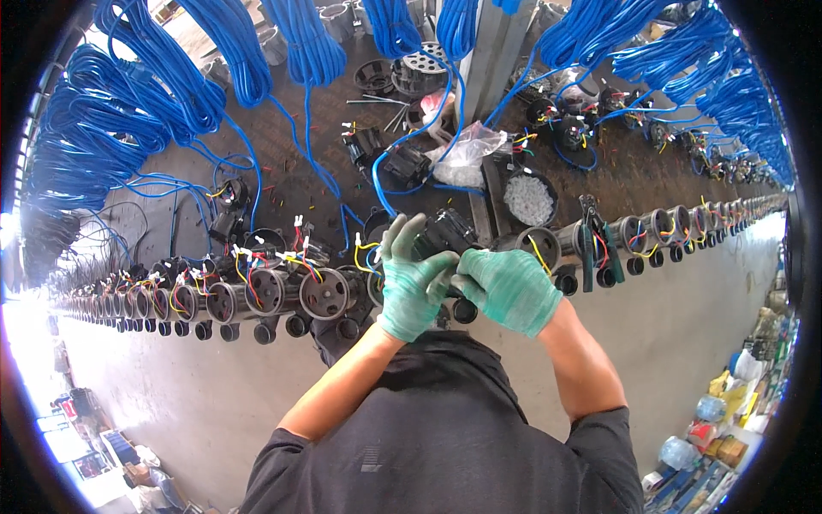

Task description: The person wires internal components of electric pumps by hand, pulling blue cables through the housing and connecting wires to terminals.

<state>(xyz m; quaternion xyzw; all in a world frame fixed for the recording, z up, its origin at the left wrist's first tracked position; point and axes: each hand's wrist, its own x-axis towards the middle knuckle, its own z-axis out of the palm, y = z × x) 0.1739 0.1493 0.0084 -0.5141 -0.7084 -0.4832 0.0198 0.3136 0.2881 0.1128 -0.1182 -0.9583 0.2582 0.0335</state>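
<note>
My left hand (413, 278), in a green-coated glove, is curled at the left side of a black ribbed plastic housing (447, 233). Its thumb reaches across to meet the other hand. A blue cable (383, 187) runs down to the housing beside the left fingertips. My right hand (511, 293), gloved alike, is closed in a pinch at the housing's near right edge. Whatever lies between its fingertips is hidden. Both hands are over a row of black round pump-like bodies (324, 295) with yellow, red and blue wires sticking out.
Coiled blue cables (304, 43) hang along the far side. On the dark bench are a clear plastic bag (469, 154), a bowl of small whitish pieces (528, 199) and more black housings (402, 164). Green-handled pliers (589, 244) stand at the row, right of my hand. A metal post (495, 68) rises behind.
</note>
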